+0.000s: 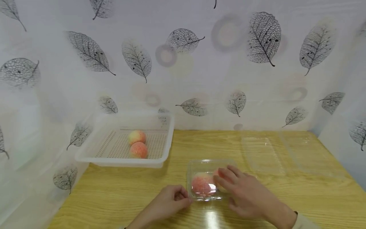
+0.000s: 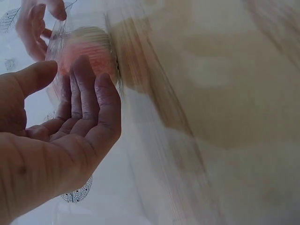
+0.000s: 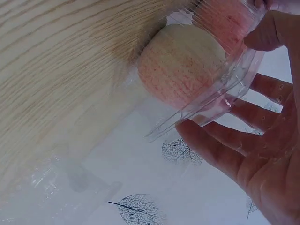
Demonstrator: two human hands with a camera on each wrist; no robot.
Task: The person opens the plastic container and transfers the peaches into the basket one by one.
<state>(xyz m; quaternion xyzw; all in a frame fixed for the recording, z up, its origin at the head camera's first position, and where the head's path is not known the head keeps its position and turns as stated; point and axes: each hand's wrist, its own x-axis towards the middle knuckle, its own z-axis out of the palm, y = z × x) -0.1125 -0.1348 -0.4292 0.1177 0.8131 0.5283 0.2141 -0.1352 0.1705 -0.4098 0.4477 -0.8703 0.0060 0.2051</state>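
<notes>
A clear plastic clamshell box (image 1: 210, 163) stands on the table with two pink-and-yellow peaches inside, one peach (image 1: 202, 183) on the left and another peach (image 3: 183, 65) on the right. Its lid lies over them. My right hand (image 1: 251, 194) rests on the lid's right part, fingers fairly straight; in the right wrist view the thumb and fingertips are at the box's rim. Beside the front left corner is my left hand (image 1: 171, 202), its fingers loosely bent and nothing held in the left wrist view. Whether its fingertips touch the box I cannot tell.
A white perforated plastic basket (image 1: 167, 152) at the back left holds two more peaches (image 1: 138, 144). Faint clear plastic containers (image 1: 263, 156) lie at the back right of the wooden table (image 1: 114, 194). A leaf-patterned curtain (image 1: 200, 73) hangs behind and at the sides.
</notes>
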